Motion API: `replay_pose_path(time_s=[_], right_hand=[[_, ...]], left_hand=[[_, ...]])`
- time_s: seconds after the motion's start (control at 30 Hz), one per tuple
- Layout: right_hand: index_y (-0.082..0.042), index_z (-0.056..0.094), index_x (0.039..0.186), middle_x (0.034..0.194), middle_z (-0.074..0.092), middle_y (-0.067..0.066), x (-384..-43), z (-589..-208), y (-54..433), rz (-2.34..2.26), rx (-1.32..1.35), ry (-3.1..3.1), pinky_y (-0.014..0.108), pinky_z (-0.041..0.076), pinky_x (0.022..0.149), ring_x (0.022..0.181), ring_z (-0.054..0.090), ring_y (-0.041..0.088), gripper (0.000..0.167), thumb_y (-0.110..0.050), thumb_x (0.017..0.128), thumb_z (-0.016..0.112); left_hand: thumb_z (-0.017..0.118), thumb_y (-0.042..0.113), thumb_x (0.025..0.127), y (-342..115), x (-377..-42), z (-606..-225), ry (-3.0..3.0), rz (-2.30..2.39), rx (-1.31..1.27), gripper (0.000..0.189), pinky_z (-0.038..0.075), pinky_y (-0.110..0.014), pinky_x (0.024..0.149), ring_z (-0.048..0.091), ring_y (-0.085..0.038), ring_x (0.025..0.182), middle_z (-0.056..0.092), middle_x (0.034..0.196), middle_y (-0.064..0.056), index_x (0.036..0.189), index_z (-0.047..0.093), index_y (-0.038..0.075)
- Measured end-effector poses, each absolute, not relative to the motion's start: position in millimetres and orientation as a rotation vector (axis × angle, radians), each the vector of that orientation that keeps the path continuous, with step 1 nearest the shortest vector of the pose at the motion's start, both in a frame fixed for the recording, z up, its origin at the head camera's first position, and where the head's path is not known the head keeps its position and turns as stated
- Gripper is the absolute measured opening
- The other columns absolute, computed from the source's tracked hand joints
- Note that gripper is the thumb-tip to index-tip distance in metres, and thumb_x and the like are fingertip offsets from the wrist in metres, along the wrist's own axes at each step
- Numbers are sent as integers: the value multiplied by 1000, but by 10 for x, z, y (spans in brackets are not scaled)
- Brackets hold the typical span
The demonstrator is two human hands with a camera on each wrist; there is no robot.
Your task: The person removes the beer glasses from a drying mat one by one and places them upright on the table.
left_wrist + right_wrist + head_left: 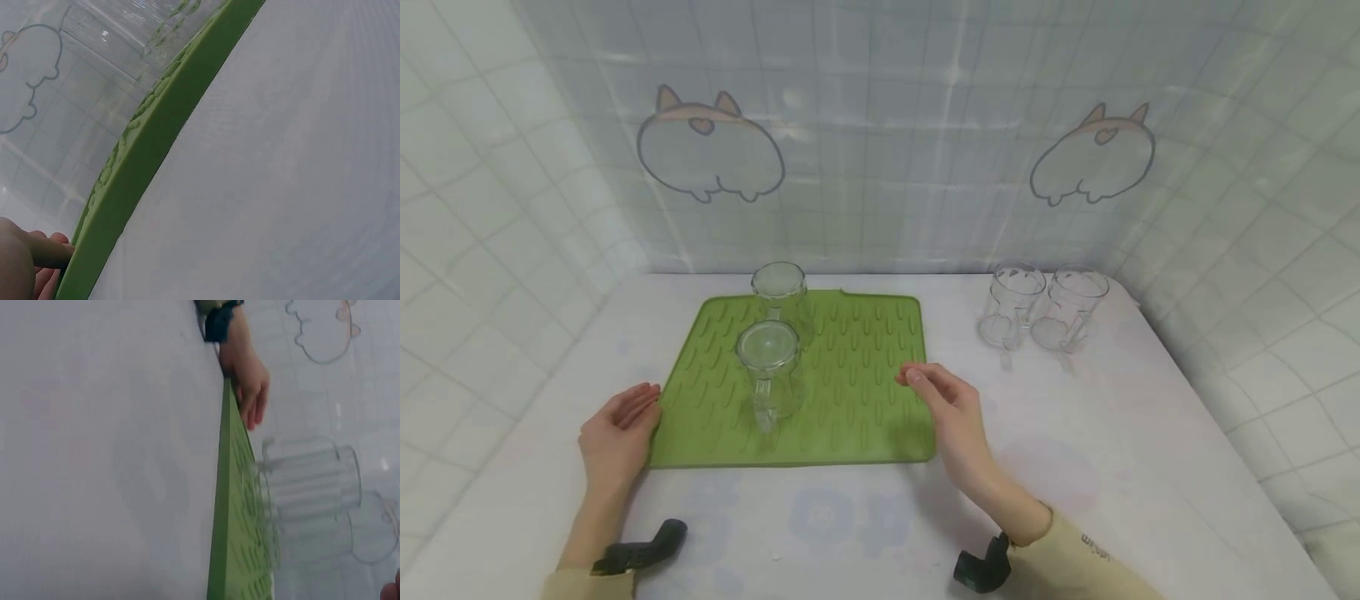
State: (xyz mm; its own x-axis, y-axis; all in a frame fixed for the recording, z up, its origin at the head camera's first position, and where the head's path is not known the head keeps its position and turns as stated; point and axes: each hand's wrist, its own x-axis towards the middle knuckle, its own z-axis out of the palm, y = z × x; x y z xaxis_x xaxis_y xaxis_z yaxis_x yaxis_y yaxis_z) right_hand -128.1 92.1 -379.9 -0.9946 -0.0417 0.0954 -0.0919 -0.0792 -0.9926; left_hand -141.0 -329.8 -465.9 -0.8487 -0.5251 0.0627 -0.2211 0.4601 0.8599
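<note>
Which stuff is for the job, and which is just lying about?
Probably the job:
mat, beside the left hand
near mug, on the mat
far mug, on the mat
two right mugs, off the mat

Probably just there:
wall pictures
black wrist gadgets

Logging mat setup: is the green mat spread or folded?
Spread. The green mat lies flat, ridged side up, all four corners visible in the head view.

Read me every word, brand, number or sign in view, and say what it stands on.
No text can be read.
Beige fabric right sleeve: small dark lettering, too blurred to read.
White flat tabletop: pale blue letter-like marks, too faint to read.
Green rectangular ridged mat: none visible.
</note>
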Motion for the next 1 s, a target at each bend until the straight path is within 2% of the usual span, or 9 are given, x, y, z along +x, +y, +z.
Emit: replay_pose_path(time_s=[0.13, 0.27, 0.47, 0.53, 0.8, 0.9, 1.0], right_hand=[[1, 68, 117, 112, 73, 15, -1238, -3788, 737, 2375, 184, -2120, 48, 35, 117, 112, 63, 21, 33, -27, 101, 59], [0, 68, 120, 114, 73, 14, -1214, -3774, 548, 2425, 249, -2176, 51, 35, 116, 115, 62, 21, 35, -28, 102, 56], [-6, 69, 121, 115, 74, 8, -1229, -3787, 317, 2409, 321, -2260, 54, 32, 120, 118, 63, 19, 36, -34, 102, 56], [-7, 69, 121, 116, 74, 6, -1241, -3804, 255, 2403, 347, -2283, 53, 32, 120, 117, 63, 18, 35, -34, 101, 57], [-10, 71, 119, 121, 71, 6, -1265, -3882, 28, 2373, 434, -2350, 42, 49, 108, 114, 63, 15, 31, -32, 100, 61], [-11, 70, 122, 123, 70, 7, -1257, -3907, -49, 2371, 447, -2378, 35, 52, 102, 111, 63, 12, 32, -32, 99, 62], [-10, 68, 125, 123, 69, 7, -1241, -3922, -131, 2382, 460, -2392, 31, 53, 99, 108, 63, 10, 34, -31, 98, 63]], left_hand=[[62, 13, 97, -3313, -1405, -4655, -2419, -1326, 644, 45, 50, -2, 85, 60, 13, 101, 61, 138, -16, 141, 54, 6], [61, 13, 98, -3319, -1400, -4659, -2434, -1295, 641, 45, 50, -1, 84, 60, 12, 102, 61, 138, -16, 141, 54, 6], [60, 14, 99, -3290, -1424, -4656, -2443, -1299, 668, 46, 51, -3, 86, 64, -4, 116, 60, 139, -15, 143, 52, 7], [60, 14, 99, -3284, -1433, -4652, -2438, -1300, 663, 46, 51, -3, 86, 64, -5, 117, 60, 139, -15, 143, 52, 7], [62, 11, 97, -3291, -1435, -4637, -2413, -1296, 601, 44, 50, -1, 83, 60, 14, 99, 61, 136, -18, 140, 55, 4], [62, 12, 97, -3295, -1433, -4642, -2414, -1310, 602, 44, 50, -1, 83, 59, 16, 98, 61, 136, -18, 140, 55, 4], [62, 12, 97, -3299, -1431, -4655, -2430, -1290, 621, 45, 50, -1, 83, 61, 13, 100, 61, 137, -17, 141, 55, 5]])
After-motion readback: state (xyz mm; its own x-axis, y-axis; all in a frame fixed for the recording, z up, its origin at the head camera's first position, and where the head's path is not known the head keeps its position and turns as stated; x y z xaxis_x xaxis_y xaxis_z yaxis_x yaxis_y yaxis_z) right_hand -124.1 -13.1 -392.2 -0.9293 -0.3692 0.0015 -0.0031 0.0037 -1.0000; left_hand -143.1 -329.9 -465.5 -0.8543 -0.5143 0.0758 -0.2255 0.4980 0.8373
